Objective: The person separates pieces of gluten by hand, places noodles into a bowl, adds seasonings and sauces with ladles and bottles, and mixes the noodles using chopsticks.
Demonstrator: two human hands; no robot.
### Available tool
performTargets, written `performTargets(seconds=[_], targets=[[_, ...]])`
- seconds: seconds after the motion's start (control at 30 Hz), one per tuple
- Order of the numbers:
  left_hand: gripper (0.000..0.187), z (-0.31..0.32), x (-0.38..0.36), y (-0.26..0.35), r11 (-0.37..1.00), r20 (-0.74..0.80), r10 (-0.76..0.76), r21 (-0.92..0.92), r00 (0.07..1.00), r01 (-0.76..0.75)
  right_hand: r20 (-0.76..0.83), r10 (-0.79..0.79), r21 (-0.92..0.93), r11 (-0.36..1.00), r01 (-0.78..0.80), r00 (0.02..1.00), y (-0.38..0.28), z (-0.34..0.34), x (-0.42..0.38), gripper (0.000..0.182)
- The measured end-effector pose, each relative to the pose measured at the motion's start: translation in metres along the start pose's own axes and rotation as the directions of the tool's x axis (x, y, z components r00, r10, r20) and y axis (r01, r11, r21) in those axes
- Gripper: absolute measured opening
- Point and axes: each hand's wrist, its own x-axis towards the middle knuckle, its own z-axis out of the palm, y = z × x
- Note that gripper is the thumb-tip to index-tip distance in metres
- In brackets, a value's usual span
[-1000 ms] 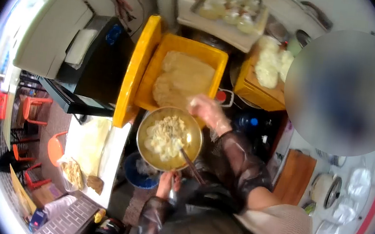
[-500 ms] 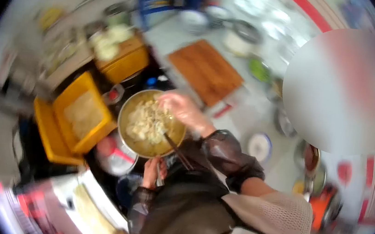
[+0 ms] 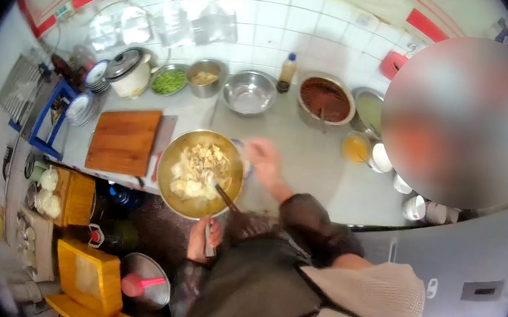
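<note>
A wide metal pan point(image 3: 165, 195) holds pale, chunky food with brownish pieces on top. My left hand point(image 3: 199, 240) is wrapped around its metal handle point(image 3: 209, 245) at the near side. A dark-handled utensil point(image 3: 227, 199) leans in the pan, its tip in the food and its shaft over the near rim. Just right of the far rim is my right hand point(image 3: 262, 159), smeared by motion, so its fingers do not show clearly. A blue-rimmed plate point(image 3: 249, 169) lies partly hidden between the pan and that hand.
A wooden cutting board point(image 3: 123, 140) lies on the counter at left. Along the wall stand a lidded pot point(image 3: 130, 75), a dish of green vegetables point(image 3: 169, 80), a steel bowl point(image 3: 249, 92) and a basin of red-brown sauce point(image 3: 326, 101). Yellow crates point(image 3: 90, 277) sit at lower left.
My view has swung right toward the counter, and the pan now appears in front of it. My right hand has moved from over the pan's edge to its right side.
</note>
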Motion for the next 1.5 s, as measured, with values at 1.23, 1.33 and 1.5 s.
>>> performTargets(seconds=[1.23,1.33,1.5], targets=[[0.020,0.206,0.152,-0.090,0.948,0.172,-0.240,0.255,0.955,0.192,0.370,-0.336,-0.724,0.479,0.496,0.866,-0.047,-0.335,0.068,0.019],[0.020,0.204,0.156,-0.091,0.947,0.163,-0.242,0.256,0.956,0.195,0.216,-0.452,-0.693,0.553,0.462,0.865,-0.035,-0.333,0.059,0.020],[0.021,0.207,0.155,-0.090,0.946,0.156,-0.264,0.235,0.952,0.224,0.066,-0.522,-0.678,0.602,0.422,0.851,-0.020,-0.329,0.054,0.017]])
